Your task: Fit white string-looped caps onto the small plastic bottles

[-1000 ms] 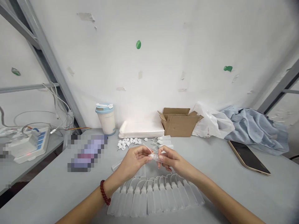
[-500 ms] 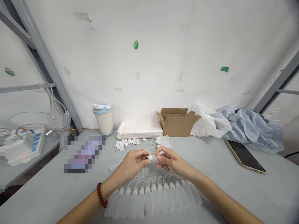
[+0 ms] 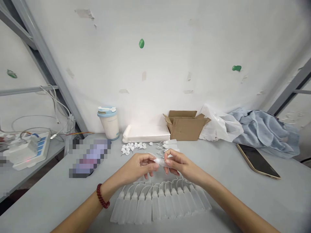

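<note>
Over the middle of the table I hold a small translucent plastic bottle point(image 3: 162, 163) tilted on its side, its capped end toward the left. My right hand point(image 3: 178, 163) grips its body between thumb and fingers. The thumb and index finger of my left hand point(image 3: 143, 165) pinch about the white cap point(image 3: 157, 160); their exact contact is hard to see. Below lies a row of several similar translucent bottles point(image 3: 155, 205) with white caps and thin looped strips. Beyond my left hand is a cluster of small white caps point(image 3: 127, 148). More bottles point(image 3: 170, 142) lie behind my right hand.
Along the wall stand a lidded cup point(image 3: 109, 124), a stack of white trays point(image 3: 147, 132), a cardboard box point(image 3: 187, 129), a plastic bag point(image 3: 218, 127) and blue cloth point(image 3: 264, 132). A phone point(image 3: 259, 161) lies right; a blurred-out device point(image 3: 91, 158) and power strip point(image 3: 41, 150) are left.
My left fingers have shifted slightly about the cap, with the lower fingers now showing below. The bottle stays in my right hand. The whole view has moved a little.
</note>
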`<state>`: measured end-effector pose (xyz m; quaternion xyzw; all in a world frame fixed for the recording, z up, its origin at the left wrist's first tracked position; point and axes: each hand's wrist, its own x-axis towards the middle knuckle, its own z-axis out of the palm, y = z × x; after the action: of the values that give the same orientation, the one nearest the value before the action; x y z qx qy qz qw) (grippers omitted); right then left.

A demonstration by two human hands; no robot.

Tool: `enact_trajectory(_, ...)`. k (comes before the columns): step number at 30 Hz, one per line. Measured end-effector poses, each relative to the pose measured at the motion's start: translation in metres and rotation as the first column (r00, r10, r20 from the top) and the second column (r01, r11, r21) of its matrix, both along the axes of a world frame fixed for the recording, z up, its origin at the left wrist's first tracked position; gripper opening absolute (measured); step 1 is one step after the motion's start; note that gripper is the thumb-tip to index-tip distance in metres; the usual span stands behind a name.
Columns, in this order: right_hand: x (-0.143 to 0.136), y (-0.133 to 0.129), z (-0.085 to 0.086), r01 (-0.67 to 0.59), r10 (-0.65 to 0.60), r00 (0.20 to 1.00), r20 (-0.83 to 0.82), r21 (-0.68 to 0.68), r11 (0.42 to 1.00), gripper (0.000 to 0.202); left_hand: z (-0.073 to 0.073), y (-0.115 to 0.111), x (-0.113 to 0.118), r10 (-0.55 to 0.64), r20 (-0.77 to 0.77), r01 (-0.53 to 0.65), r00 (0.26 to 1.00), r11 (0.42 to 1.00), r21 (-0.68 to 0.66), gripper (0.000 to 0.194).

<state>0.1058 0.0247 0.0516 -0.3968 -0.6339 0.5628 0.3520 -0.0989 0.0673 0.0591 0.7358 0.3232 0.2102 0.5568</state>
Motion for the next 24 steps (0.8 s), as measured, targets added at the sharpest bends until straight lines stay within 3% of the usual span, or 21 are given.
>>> enact_trajectory(4, -0.001, -0.001, 0.002, -0.018, 0.018, 1.0, 0.01, -0.004, 1.0, 0.025, -0.001, 0.0, 0.001, 0.041, -0.03, -0.041, 0.999, 0.999, 0.006, 0.039)
enact_trajectory(7, -0.001, 0.001, 0.0, -0.022, 0.023, 1.0, 0.01, -0.027, 0.999, 0.027, -0.009, -0.003, 0.004, 0.05, 0.002, -0.05, 0.999, 0.999, 0.018, 0.031)
enact_trajectory(12, 0.001, 0.004, -0.002, -0.037, 0.035, 0.999, -0.032, -0.073, 0.997, 0.031, -0.014, -0.006, 0.007, 0.133, 0.055, -0.141, 0.99, 0.972, 0.186, 0.018)
enact_trajectory(18, -0.001, 0.002, 0.002, -0.032, 0.031, 0.999, -0.02, -0.051, 0.998, 0.029, -0.012, -0.006, 0.008, 0.122, -0.032, -0.119, 0.992, 0.989, 0.087, 0.036)
enact_trajectory(21, 0.0, 0.003, -0.001, -0.042, 0.04, 0.999, -0.03, -0.07, 0.997, 0.028, -0.016, -0.008, 0.007, 0.136, -0.075, -0.107, 0.988, 0.946, 0.306, 0.036)
enact_trajectory(24, 0.001, 0.005, -0.006, -0.066, 0.058, 0.995, -0.084, -0.106, 0.992, 0.028, -0.019, -0.009, 0.005, 0.141, -0.069, -0.07, 0.988, 0.79, 0.609, 0.029)
